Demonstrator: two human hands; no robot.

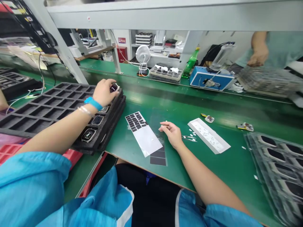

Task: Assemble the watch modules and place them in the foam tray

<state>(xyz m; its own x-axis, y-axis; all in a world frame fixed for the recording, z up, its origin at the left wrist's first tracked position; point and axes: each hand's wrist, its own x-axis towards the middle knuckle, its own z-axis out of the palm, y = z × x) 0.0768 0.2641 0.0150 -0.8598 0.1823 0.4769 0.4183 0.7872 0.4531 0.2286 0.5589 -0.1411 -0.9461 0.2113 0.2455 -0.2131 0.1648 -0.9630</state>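
Note:
My left hand (104, 92) grips a smartwatch case (114, 88) at the far right corner of a black foam tray (53, 102). In the tray's right column lie more watch cases, among them a near one with a lit screen (88, 135). My right hand (172, 133) hovers over the green bench with thumb and fingertips pinched; what they hold, if anything, is too small to make out. Left of that hand lies a white sheet with black stickers (148, 137), partly over a dark film strip (159, 156). Tweezers (189, 138) lie just right of my right hand.
A white shallow box (209, 135) holds tiny pieces. Beyond it are two small parts with yellow tabs (209, 118). Stacked clear trays of watch screens (274, 157) stand at right. At the back are a fan (143, 54), a green bottle (191, 63) and another person's hand (259, 53).

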